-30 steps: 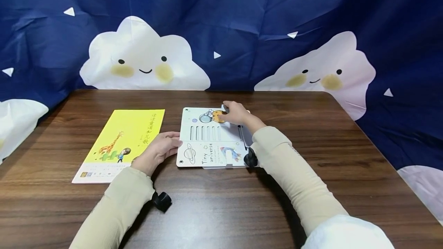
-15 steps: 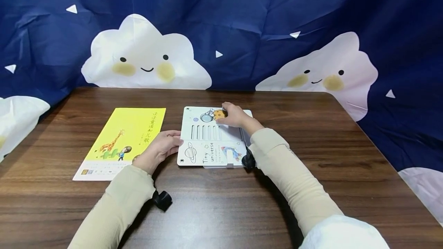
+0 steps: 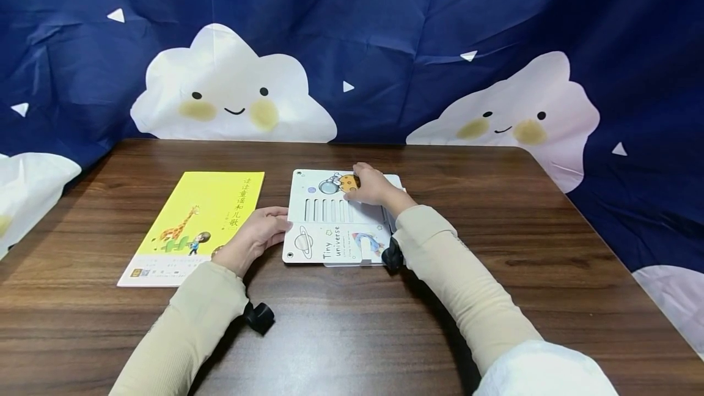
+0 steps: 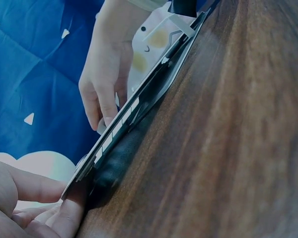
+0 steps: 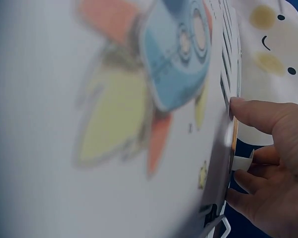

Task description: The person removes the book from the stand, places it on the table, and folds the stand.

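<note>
A white book stand point(image 3: 321, 243) with planet, rocket and "Tiny universe" prints lies folded nearly flat on the table. My left hand point(image 3: 254, 237) pinches its left edge; the left wrist view shows the thumb above that edge and fingers point(image 4: 69, 213) below. Over the far right part, my right hand point(image 3: 376, 189) grips the stand, thumb on the printed face and the other fingers around the far edge. By those fingers, in the right wrist view, a small white tab point(image 5: 242, 162) sticks out. The stand's underside shows edge-on in the left wrist view, with a dark gap beneath.
A yellow book point(image 3: 211, 200) with a giraffe on its cover lies left of the stand, partly behind my left forearm. The brown wooden table point(image 3: 522, 243) extends to the right and front. A blue cloud-print cloth point(image 3: 379, 29) hangs behind it.
The slotted part's right side, where a dark rod and gap showed, now looks more closed and flat. My right hand has shifted very slightly; my left hand keeps its hold.
</note>
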